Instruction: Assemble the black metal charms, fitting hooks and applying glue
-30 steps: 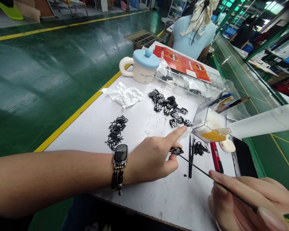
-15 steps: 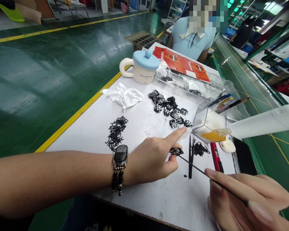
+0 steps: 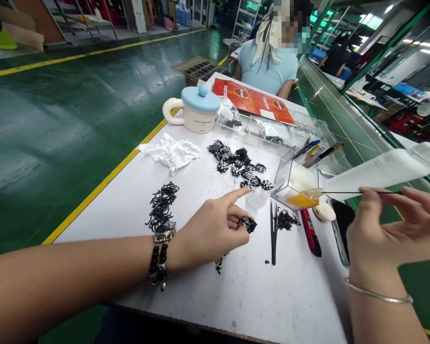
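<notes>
My left hand is closed, thumb and fingers pinching a small shiny black part above the white table. Its index finger points out toward the black parts heaped beyond. In my right hand, raised at the right, a thin dark stick lies level between thumb and fingers. The stick's far end reaches the translucent tip by the clear box; whether it touches is hard to tell. Black tweezers lie between the hands, beside a small pile of black pieces.
A pile of curved black pieces lies left, near a white cloth and a lidded mug. A red-handled tool, phone and white bottle are right. Across the table sits a person.
My right hand has lifted up and right, taking the stick from the part in my left hand to the clear box. My left hand keeps its pinch on the part. The view has shifted.
</notes>
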